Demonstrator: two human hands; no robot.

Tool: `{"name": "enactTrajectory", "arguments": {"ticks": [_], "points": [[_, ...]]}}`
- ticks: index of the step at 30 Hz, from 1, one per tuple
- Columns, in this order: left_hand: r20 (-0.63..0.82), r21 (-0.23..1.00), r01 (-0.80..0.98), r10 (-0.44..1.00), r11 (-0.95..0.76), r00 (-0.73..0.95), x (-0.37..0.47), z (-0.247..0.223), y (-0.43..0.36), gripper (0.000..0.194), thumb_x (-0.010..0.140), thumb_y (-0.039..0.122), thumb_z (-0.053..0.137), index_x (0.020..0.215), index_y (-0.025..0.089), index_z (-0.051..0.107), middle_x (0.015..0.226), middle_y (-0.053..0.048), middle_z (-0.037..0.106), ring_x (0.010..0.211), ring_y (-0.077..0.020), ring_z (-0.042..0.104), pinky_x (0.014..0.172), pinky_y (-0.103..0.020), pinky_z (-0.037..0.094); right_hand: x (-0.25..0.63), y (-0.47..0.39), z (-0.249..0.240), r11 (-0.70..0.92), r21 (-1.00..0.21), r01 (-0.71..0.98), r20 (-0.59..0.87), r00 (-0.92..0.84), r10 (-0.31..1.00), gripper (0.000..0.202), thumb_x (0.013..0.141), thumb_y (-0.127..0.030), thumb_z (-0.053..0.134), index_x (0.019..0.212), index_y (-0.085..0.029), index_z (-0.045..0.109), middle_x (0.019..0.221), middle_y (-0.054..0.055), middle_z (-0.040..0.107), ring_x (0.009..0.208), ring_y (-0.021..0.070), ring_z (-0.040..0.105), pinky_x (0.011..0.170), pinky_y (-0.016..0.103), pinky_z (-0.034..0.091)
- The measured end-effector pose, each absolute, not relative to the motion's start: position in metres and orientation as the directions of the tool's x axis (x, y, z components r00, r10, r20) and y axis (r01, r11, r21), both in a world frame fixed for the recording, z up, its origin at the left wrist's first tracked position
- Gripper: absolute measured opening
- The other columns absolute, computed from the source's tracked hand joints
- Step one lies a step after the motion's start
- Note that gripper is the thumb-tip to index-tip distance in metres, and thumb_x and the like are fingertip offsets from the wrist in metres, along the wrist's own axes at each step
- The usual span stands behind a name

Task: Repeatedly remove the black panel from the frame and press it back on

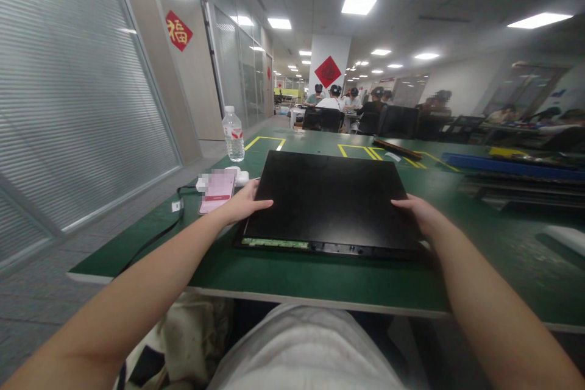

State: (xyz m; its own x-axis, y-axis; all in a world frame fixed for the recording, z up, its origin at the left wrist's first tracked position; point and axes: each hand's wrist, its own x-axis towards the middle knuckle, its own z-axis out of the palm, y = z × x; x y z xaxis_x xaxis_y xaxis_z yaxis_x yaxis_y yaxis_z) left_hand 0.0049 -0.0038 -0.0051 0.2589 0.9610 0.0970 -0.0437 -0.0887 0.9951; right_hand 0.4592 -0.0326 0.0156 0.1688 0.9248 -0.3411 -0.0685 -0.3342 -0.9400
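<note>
A flat black display panel (326, 198) lies in front of me over the green table, with a strip of green circuit board (274, 244) showing along its near edge at the left. My left hand (249, 200) grips the panel's left side, its thumb on the top face and its other fingers mostly hidden at the edge. At the opposite side my right hand (420, 213) holds the panel the same way, thumb on top, fingers out of sight underneath. Whether the panel rests fully on the table, I cannot tell.
Left of the panel are a pink phone (218, 192), white plugs with a black cable (158, 234), and a water bottle (233, 137). Yellow tape marks the green table (320, 280). A dark strip (397, 148) and blue bar (512, 167) lie at the right. People sit farther back.
</note>
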Motion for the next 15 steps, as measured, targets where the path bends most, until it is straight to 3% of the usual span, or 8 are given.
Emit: {"name": "enactTrajectory", "arguments": {"ticks": [15], "points": [[0.092,0.995,-0.070,0.963,-0.077,0.252,0.0078,-0.0020,-0.0077,0.070,0.062,0.020,0.090,0.120,0.021,0.049,0.126,-0.012,0.069,0.124,-0.0335,0.062,0.105,-0.057,0.048,0.4611,-0.0309,0.0130,-0.312,-0.948,-0.068,-0.319,0.159,0.935,0.036,0.072,-0.015,0.067,0.106,-0.025,0.058,0.077,0.005,0.072,0.066,0.0259,0.069,0.064,0.043,0.058]]}}
